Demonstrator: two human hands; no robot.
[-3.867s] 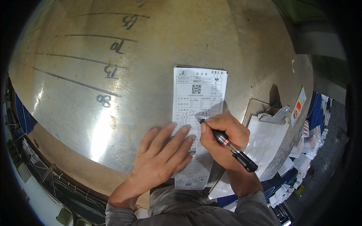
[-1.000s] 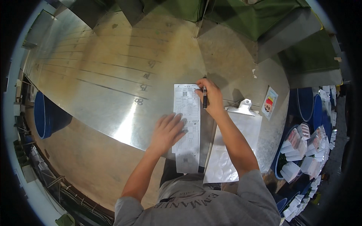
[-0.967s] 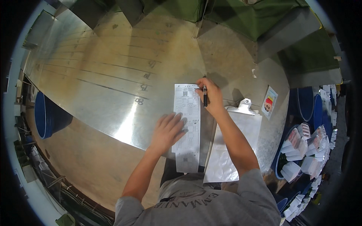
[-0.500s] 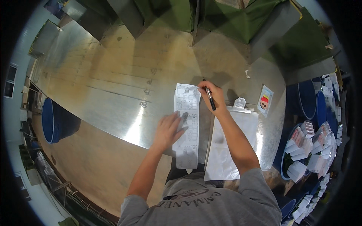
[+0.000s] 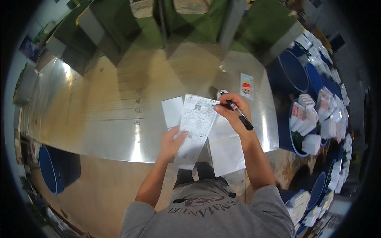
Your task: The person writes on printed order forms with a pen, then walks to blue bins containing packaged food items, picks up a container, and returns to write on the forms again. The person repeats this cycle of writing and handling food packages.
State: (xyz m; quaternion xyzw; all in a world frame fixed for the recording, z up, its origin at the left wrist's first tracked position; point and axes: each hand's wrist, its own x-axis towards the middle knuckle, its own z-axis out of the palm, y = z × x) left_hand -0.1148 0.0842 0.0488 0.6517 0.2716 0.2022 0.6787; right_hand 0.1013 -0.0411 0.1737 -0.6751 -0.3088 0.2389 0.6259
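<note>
A long printed form is held up at a tilt over the metal table's front edge. My left hand grips its left side, thumb across the face and fingers behind. At the form's upper right corner, my right hand pinches the paper between thumb and finger. A black pen also sits in that hand, slanting across the fingers. Partly under the form and my right hand lies a clipboard with white paper; its clip is mostly hidden. A blank white sheet lies left of the form.
The metal table has handwritten marks and lines. A small cartoon card lies beyond my right hand. Green cloth-covered partitions stand along the far side. Blue bins with white packets stand at right, another blue bin at left.
The form has come up off the table and tilted, baring the blank sheet at its left. My left hand has taken hold of its edge, my right its corner. The whole view has turned.
</note>
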